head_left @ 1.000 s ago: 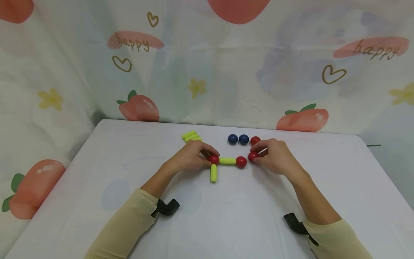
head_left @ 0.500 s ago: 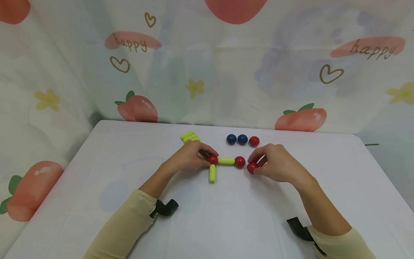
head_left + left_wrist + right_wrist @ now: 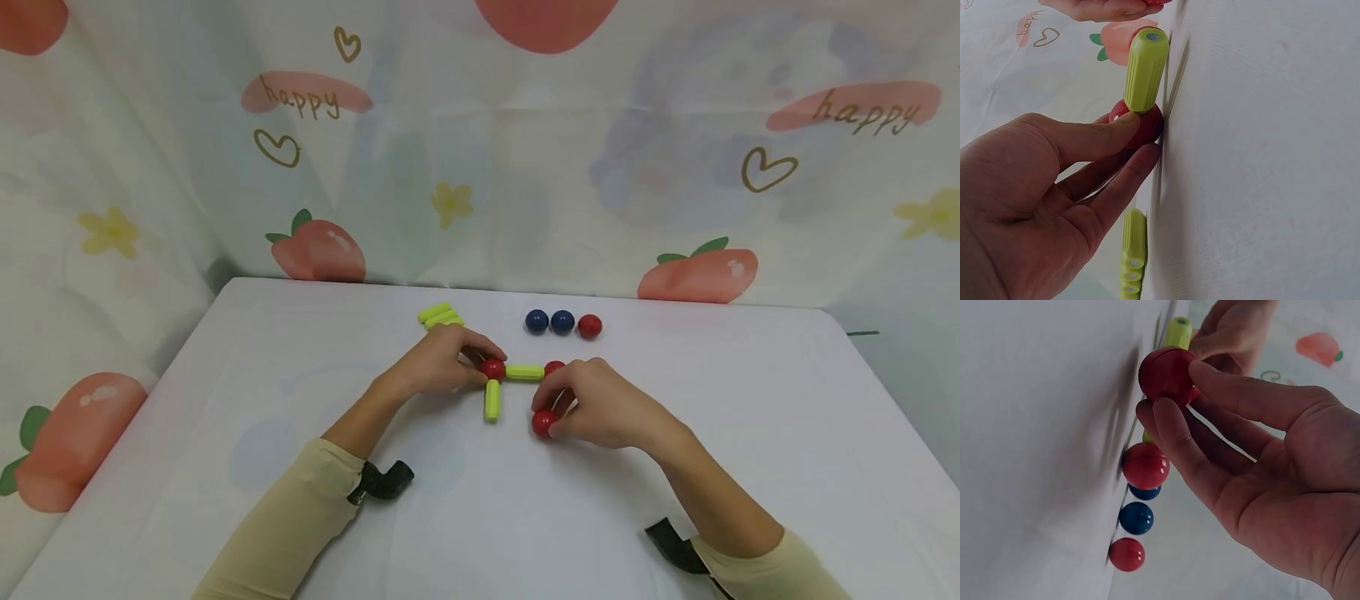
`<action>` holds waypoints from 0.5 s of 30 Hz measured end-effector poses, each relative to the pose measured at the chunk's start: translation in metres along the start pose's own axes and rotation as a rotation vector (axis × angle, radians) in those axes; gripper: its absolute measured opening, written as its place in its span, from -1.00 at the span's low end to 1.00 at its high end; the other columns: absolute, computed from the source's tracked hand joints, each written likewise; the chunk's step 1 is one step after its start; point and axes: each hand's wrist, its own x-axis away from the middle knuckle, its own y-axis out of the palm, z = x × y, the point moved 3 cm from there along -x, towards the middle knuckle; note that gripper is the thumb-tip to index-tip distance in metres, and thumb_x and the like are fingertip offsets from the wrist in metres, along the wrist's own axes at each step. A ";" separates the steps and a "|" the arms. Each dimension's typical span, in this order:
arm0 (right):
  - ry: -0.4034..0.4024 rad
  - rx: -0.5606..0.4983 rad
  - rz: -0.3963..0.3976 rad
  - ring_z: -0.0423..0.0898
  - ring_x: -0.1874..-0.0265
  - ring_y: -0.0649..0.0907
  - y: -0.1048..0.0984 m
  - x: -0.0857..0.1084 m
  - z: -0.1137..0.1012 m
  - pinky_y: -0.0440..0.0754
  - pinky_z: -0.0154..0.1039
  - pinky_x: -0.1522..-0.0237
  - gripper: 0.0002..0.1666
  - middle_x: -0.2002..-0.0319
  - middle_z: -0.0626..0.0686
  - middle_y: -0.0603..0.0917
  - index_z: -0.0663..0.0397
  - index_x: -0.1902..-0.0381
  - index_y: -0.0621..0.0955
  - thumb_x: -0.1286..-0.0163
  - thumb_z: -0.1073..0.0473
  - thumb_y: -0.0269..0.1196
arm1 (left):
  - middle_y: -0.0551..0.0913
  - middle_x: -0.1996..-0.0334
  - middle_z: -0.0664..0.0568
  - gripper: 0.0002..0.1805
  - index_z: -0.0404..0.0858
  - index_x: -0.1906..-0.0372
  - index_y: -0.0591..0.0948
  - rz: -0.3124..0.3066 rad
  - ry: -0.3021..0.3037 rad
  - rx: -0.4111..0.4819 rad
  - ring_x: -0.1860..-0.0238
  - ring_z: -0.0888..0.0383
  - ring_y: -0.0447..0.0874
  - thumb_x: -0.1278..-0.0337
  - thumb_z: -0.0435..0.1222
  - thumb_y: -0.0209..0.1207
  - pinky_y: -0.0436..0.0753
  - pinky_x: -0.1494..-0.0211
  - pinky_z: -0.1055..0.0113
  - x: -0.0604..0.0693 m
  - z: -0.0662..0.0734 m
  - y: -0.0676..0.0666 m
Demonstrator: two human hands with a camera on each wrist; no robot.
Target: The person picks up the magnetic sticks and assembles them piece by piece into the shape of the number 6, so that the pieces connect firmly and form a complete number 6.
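My left hand (image 3: 442,360) pinches a red ball (image 3: 492,369) between thumb and fingers. From that ball one yellow-green stick (image 3: 492,402) points toward me, and a second stick (image 3: 525,372) runs right to another red ball (image 3: 554,367), partly covered by my right hand. A separate red ball (image 3: 544,423) is gripped in the fingertips of my right hand (image 3: 611,406), to the right of the near stick's end. In the left wrist view my thumb presses the held ball (image 3: 1147,125) beside the stick (image 3: 1146,70). The right wrist view shows the other gripped ball (image 3: 1166,375).
Two blue balls (image 3: 537,322) and a red ball (image 3: 589,326) stand in a row near the back of the white table (image 3: 465,533). Several yellow-green sticks (image 3: 438,313) lie behind my left hand. A printed curtain (image 3: 525,167) hangs behind the table.
My right hand has carried its red ball from beside the back row toward me and to the left, past the right end of the joined pieces. My left hand stays on its ball.
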 end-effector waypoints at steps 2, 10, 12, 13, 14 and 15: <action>-0.008 -0.011 -0.005 -0.18 0.27 0.71 0.004 -0.001 -0.002 0.69 -0.25 0.23 -0.76 0.32 -0.11 0.75 -0.06 0.20 0.79 -0.20 0.35 0.47 | 0.80 0.06 0.12 -0.62 -0.10 -0.11 0.78 0.000 -0.010 0.010 0.02 0.20 0.72 -0.20 -0.42 0.42 0.72 -0.07 0.33 0.000 -0.001 0.000; -0.035 -0.028 -0.012 -0.20 0.31 0.71 0.017 -0.002 -0.008 0.67 -0.27 0.23 -0.72 0.36 -0.13 0.73 -0.09 0.26 0.78 -0.16 0.40 0.47 | 0.80 0.07 0.13 -0.62 -0.09 -0.10 0.78 -0.013 -0.029 0.016 0.04 0.20 0.72 -0.19 -0.43 0.42 0.71 -0.06 0.34 0.001 -0.002 0.003; -0.046 -0.034 -0.011 -0.21 0.32 0.71 0.018 -0.003 -0.011 0.67 -0.29 0.23 -0.73 0.37 -0.14 0.73 -0.09 0.27 0.78 -0.15 0.40 0.47 | 0.80 0.06 0.12 -0.62 -0.10 -0.11 0.78 -0.012 -0.017 0.017 0.04 0.20 0.72 -0.20 -0.43 0.42 0.71 -0.06 0.35 0.000 -0.001 0.002; -0.052 -0.035 -0.009 -0.22 0.33 0.71 0.019 -0.004 -0.012 0.67 -0.29 0.24 -0.73 0.37 -0.14 0.73 -0.10 0.28 0.77 -0.15 0.39 0.48 | 0.80 0.05 0.11 -0.62 -0.10 -0.11 0.78 -0.010 -0.010 0.016 0.04 0.19 0.72 -0.20 -0.43 0.42 0.72 -0.05 0.34 0.000 0.000 0.001; -0.060 -0.039 -0.007 -0.22 0.33 0.71 0.020 -0.005 -0.014 0.67 -0.30 0.24 -0.74 0.37 -0.14 0.73 -0.10 0.28 0.77 -0.15 0.38 0.49 | 0.80 0.05 0.11 -0.62 -0.11 -0.11 0.78 -0.006 -0.005 0.013 0.03 0.19 0.72 -0.20 -0.43 0.41 0.72 -0.05 0.35 -0.001 0.000 0.000; -0.069 -0.039 -0.004 -0.22 0.34 0.71 0.021 -0.006 -0.016 0.67 -0.31 0.24 -0.75 0.37 -0.14 0.73 -0.10 0.29 0.77 -0.15 0.37 0.49 | 0.80 0.05 0.11 -0.62 -0.11 -0.11 0.78 -0.002 -0.003 0.007 0.04 0.19 0.72 -0.20 -0.42 0.41 0.72 -0.04 0.35 -0.001 0.000 -0.001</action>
